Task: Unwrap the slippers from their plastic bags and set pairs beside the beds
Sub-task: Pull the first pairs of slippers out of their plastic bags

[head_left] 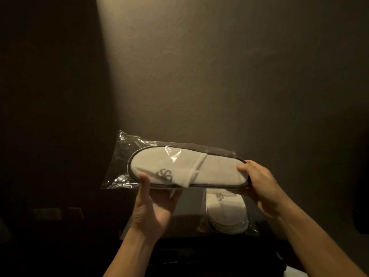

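Observation:
I hold a flat pair of white slippers (185,166) with dark trim and a grey logo, lying sideways in front of me. A clear plastic bag (121,156) covers their left end and sticks out to the left. My left hand (153,208) grips the pair from below near the logo, thumb on top. My right hand (259,184) pinches the heel end on the right. A second pair of slippers (225,212) in its own plastic bag lies below on a dark surface.
A plain beige wall (219,76) fills the background, lit from above. A dark panel (50,96) stands at the left. The dark surface (179,216) under my hands is dim, with unclear dark shapes along its near edge.

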